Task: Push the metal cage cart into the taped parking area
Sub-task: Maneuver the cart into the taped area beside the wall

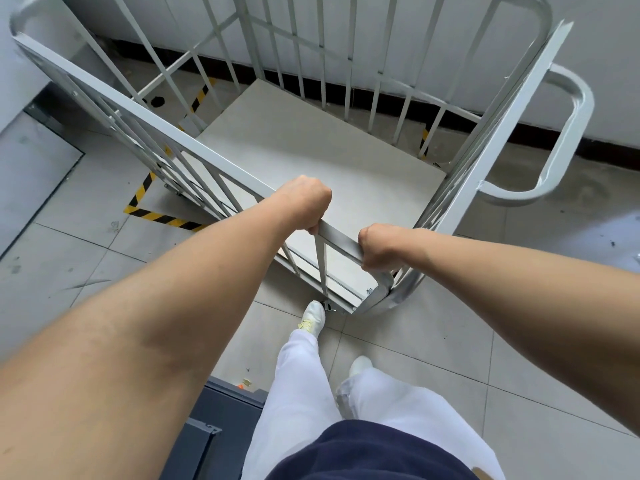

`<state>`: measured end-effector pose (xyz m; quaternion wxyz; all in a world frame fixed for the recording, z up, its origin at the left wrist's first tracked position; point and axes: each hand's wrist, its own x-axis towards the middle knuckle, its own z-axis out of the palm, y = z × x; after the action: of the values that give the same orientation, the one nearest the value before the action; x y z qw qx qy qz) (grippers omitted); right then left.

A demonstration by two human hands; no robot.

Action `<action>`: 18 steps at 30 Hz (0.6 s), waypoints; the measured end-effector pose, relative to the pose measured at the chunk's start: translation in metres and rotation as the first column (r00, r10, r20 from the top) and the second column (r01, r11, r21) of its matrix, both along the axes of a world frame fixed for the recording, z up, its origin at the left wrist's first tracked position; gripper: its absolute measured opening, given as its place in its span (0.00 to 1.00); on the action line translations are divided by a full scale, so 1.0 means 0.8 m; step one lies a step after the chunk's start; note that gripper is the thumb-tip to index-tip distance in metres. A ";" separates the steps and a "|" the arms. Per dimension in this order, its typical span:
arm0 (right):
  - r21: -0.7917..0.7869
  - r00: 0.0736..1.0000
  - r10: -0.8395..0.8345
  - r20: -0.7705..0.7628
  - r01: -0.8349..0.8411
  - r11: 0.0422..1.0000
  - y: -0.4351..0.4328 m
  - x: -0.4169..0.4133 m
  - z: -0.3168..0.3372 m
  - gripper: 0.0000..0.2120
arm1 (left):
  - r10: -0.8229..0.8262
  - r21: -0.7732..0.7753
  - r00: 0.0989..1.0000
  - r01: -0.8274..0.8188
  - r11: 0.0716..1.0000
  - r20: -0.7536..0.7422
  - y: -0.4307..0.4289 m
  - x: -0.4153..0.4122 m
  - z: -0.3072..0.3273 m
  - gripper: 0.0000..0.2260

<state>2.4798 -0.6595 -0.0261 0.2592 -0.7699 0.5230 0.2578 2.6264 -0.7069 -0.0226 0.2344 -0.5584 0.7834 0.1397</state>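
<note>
So that the cage cart (311, 140) can be steered, its rail (341, 242) is clenched, seemingly fully, by left hand (304, 199) and right hand (381, 247).

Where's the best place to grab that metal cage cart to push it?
Grip the flat top rail on the near side of the metal cage cart, coming down from above, as the left hand and right hand do. It is a straight, bare bar facing the person. The looped handle on its right side likely works too.
</note>
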 end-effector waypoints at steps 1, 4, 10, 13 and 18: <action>-0.012 1.000 0.004 0.003 -0.004 1.000 0.001 -0.001 0.000 0.04 | 0.004 -0.007 1.000 -0.004 1.000 -0.003 0.000 0.000 -0.001 0.11; -0.032 1.000 -0.002 0.022 0.002 0.999 0.004 -0.004 -0.003 0.09 | 0.027 -0.017 0.999 -0.027 0.999 -0.025 0.000 0.001 -0.006 0.11; -0.047 1.000 0.009 0.028 -0.008 0.999 0.007 -0.006 -0.005 0.12 | 0.072 -0.037 0.995 -0.074 0.997 -0.069 0.002 0.006 -0.015 0.12; -0.042 0.999 0.011 0.034 -0.010 0.999 0.007 -0.007 -0.005 0.12 | 0.096 -0.044 0.992 -0.100 0.994 -0.080 0.003 0.006 -0.015 0.13; -0.030 0.999 0.025 0.040 -0.023 0.999 0.006 -0.008 -0.005 0.13 | 0.118 -0.022 0.991 -0.120 0.993 -0.060 0.004 0.003 -0.010 0.12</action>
<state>2.4734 -0.6551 -0.0298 0.2551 -0.7850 0.5121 0.2375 2.6284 -0.7040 -0.0308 0.1955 -0.6028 0.7569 0.1596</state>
